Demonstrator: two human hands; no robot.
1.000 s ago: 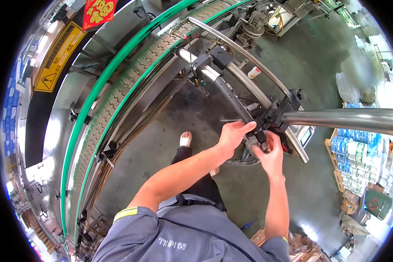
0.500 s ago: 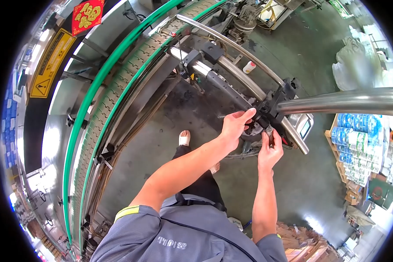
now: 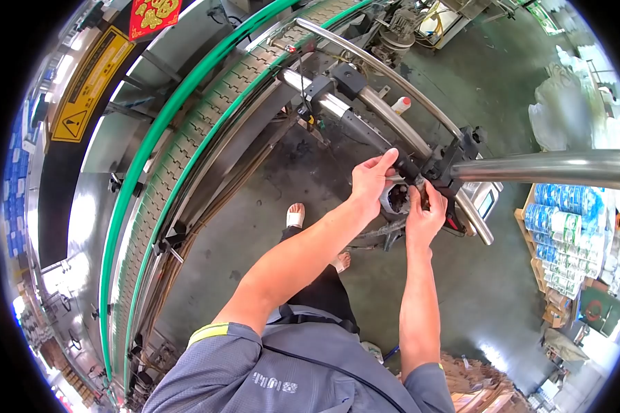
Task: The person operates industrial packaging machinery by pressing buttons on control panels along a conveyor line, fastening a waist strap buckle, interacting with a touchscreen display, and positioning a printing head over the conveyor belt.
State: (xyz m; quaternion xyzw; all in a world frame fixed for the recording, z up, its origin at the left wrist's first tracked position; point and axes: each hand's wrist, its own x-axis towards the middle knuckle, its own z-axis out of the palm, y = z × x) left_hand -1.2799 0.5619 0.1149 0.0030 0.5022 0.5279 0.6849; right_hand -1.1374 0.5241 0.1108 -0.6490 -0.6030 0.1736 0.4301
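A dark tubular bar runs down and right from a steel rod to a black clamp block. My left hand is closed at the bar's lower part, thumb on top and fingers curled beneath. Just right of it, my right hand pinches with thumb and fingers at the bar's lower end, beside the clamp block. What lies inside that pinch is hidden by the fingers. Below the bar, between my hands, hangs a round grey part with a dark centre.
A curved conveyor with a green guard rail passes on the left. A thick steel pole reaches in from the right. Wrapped packs stand on a pallet at right. Flattened cardboard lies at lower right. A white bottle stands beyond the rods.
My right hand's fingertips have moved up against the bar's end. My left hand has shifted slightly up along the bar, and the round grey part shows more. The view has shifted slightly.
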